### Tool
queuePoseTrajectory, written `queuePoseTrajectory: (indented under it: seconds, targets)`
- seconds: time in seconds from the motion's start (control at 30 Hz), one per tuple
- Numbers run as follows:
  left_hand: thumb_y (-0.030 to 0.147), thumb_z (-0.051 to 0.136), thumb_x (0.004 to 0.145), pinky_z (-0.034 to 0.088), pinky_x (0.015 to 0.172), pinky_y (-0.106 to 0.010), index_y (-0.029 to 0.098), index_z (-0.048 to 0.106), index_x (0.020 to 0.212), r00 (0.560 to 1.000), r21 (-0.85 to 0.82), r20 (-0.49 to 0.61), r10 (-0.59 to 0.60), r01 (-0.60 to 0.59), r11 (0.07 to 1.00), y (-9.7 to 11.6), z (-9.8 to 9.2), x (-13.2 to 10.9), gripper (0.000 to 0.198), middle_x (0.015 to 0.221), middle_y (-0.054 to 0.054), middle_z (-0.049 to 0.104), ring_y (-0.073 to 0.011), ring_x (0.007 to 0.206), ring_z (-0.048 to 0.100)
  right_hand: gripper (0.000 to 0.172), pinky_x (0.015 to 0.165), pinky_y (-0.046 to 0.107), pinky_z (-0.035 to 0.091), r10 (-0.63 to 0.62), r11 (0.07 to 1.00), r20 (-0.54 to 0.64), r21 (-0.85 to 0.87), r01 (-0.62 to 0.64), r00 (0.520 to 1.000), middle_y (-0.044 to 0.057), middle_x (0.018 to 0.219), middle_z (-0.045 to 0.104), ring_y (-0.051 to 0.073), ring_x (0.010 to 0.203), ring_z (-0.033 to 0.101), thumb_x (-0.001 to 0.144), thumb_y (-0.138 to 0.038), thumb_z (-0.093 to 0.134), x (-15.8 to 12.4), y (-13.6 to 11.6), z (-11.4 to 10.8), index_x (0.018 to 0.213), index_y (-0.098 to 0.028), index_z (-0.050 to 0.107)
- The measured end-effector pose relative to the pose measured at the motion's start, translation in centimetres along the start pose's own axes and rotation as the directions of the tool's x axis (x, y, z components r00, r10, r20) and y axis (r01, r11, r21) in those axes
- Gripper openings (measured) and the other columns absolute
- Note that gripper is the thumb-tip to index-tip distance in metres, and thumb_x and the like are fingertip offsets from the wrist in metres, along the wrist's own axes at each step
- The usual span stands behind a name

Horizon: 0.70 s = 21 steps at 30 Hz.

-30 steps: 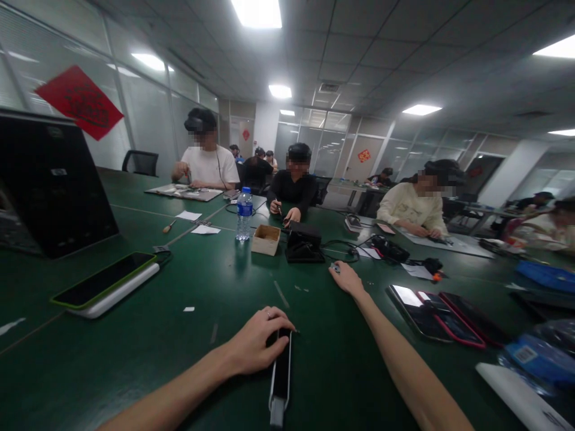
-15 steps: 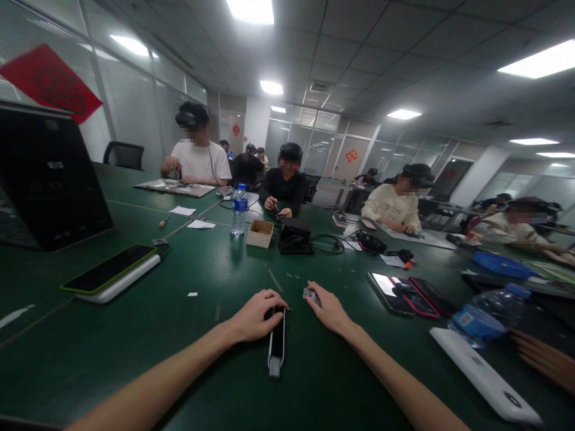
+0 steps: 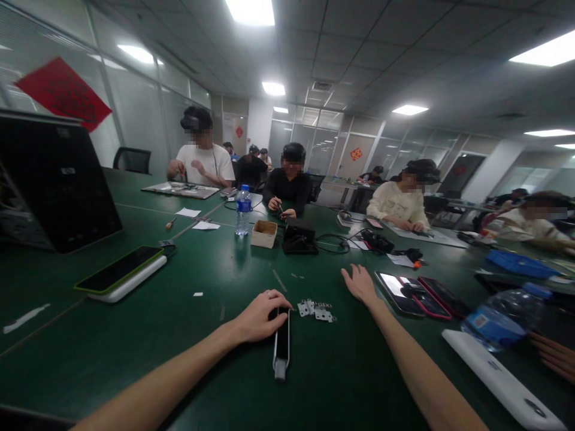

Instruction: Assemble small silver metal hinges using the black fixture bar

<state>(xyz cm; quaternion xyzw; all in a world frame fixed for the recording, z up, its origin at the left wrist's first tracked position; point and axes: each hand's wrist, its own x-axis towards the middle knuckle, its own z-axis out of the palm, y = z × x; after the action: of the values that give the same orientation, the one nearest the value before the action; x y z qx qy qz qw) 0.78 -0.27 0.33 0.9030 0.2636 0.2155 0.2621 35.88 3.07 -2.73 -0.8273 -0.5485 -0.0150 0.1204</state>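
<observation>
My left hand point(image 3: 263, 314) is closed over the far end of a long narrow black device with white edges point(image 3: 282, 350), which rests on the green table. A grey block-like tip sticks out at its near end. Just right of that device lies a loose cluster of small silvery metal pieces point(image 3: 318, 310), several of them flat with holes and some ring-shaped. Off to the right of the cluster, my right hand point(image 3: 360, 283) is open, palm down, with its fingers spread and nothing in them.
A phone point(image 3: 398, 292) and a red-edged one point(image 3: 429, 299) lie right of my right hand. Beyond are a small cardboard box point(image 3: 264, 234), a water bottle point(image 3: 243, 211) and a black stand point(image 3: 300, 236). A co-worker's hand point(image 3: 554, 356) shows at the right edge.
My right hand has let go of the metal pieces, which now lie on the table, and has moved right and slightly away. My left hand stays on the device.
</observation>
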Motion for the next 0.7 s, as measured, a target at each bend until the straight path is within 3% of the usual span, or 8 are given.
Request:
queuePoseTrajectory:
  seconds: [0.13,0.3,0.47,0.7]
  targets:
    - [0.028,0.05,0.088,0.043,0.09,-0.034,0.023,0.061,0.109,1.0,0.006,-0.005,-0.013,0.013,1.0,0.1,0.1,0.1,0.024,0.113,-0.006,0.054,-0.0198,0.103,0.052,0.065,0.105,0.05,0.021,0.068,0.997,0.08,-0.035,-0.066,0.994,0.026,0.142,0.029,0.034,0.134,0.024,0.092,-0.047,0.027,4.1,1.3,1.4,0.139,-0.003,0.032]
    - [0.025,0.052,0.087,0.042,0.092,-0.034,0.022,0.062,0.108,1.0,0.024,-0.017,0.005,-0.005,1.0,0.1,0.3,0.2,0.023,0.11,-0.005,0.055,-0.0188,0.101,0.052,0.055,0.107,0.044,0.019,-0.05,0.997,0.154,-0.043,0.057,0.987,0.023,0.144,0.028,0.029,0.135,0.024,0.094,-0.034,0.024,4.8,0.6,2.0,0.138,-0.002,0.032]
    - [0.025,0.052,0.087,0.042,0.091,-0.033,0.022,0.061,0.108,1.0,0.029,-0.02,0.024,-0.023,0.999,-0.1,0.5,0.3,0.023,0.11,-0.005,0.056,-0.0186,0.101,0.052,0.05,0.107,0.037,0.024,-0.218,0.974,0.197,-0.02,0.226,0.956,0.014,0.148,0.026,0.024,0.135,0.026,0.093,-0.027,0.024,2.0,-0.8,1.8,0.138,-0.007,0.034]
    - [0.023,0.051,0.087,0.043,0.091,-0.033,0.021,0.062,0.107,0.998,0.048,-0.028,0.049,-0.048,0.998,-0.1,0.5,0.4,0.022,0.108,-0.005,0.056,-0.0185,0.099,0.053,0.051,0.107,0.034,0.029,-0.343,0.939,0.208,0.034,0.343,0.916,0.003,0.149,0.025,0.02,0.134,0.029,0.094,-0.035,0.022,-4.5,-3.6,0.8,0.142,-0.018,0.032]
